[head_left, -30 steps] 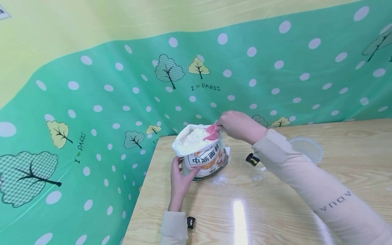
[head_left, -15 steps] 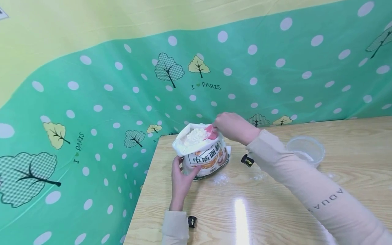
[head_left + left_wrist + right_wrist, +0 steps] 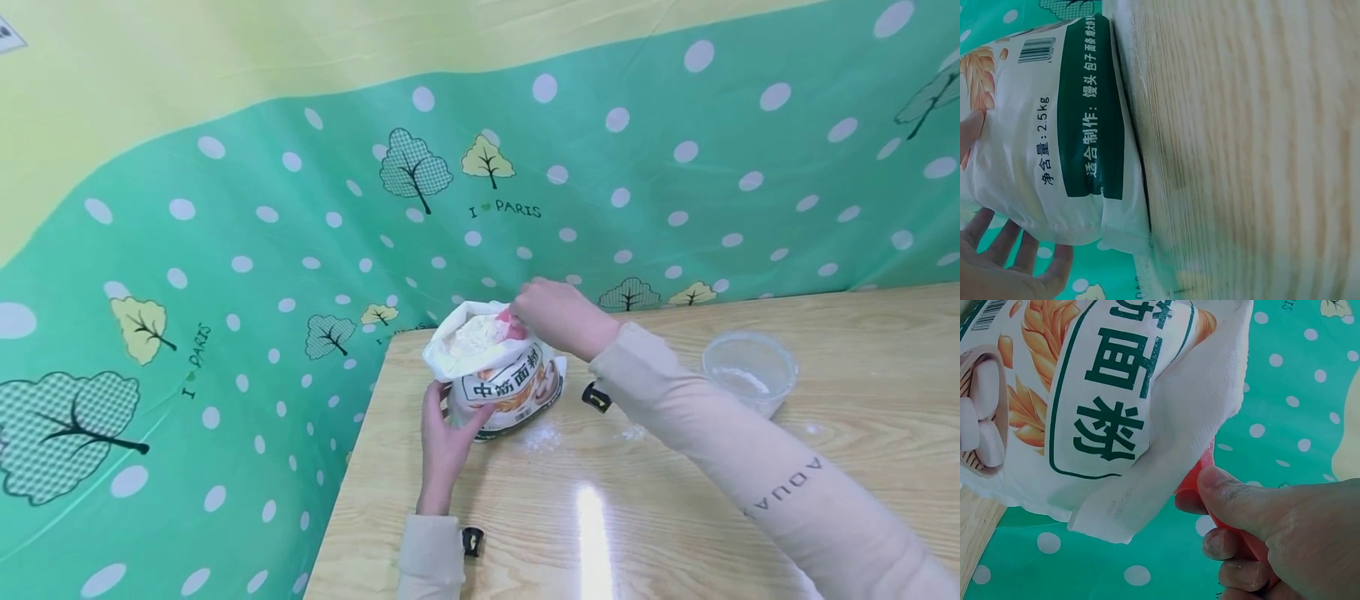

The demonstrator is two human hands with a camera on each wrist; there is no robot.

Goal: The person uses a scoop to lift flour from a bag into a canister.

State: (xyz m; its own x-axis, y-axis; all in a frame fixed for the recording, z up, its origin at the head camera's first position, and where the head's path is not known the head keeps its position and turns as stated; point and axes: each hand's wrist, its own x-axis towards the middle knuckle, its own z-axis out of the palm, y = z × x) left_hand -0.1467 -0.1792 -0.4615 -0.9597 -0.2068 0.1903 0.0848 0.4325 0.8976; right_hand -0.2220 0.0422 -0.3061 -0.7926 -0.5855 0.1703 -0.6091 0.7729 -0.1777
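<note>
A white flour bag (image 3: 510, 392) stands with its top folded open, pale flour (image 3: 474, 335) filling it near the rim. My left hand (image 3: 444, 437) holds the bag's left side, thumb on the printed front; in the left wrist view the bent fingers (image 3: 1007, 247) lie along its side. With my right hand (image 3: 558, 312) I grip the handle of a red scoop (image 3: 514, 327), its head in the flour at the right of the opening. The right wrist view shows thumb and fingers curled round the scoop's handle (image 3: 1244, 540); the bag's rim hides the head.
A clear plastic bowl (image 3: 750, 367) with a little white powder in it sits on the wooden table (image 3: 540, 533), right of the bag. Flour is spilled (image 3: 542, 437) before the bag. A small black item shows beside each cuff. A patterned green curtain (image 3: 300, 250) hangs behind and at left.
My right hand has moved left and slightly down, taking the scoop further into the flour. The right sleeve has shifted left, uncovering more of the bowl. My left hand stays on the bag.
</note>
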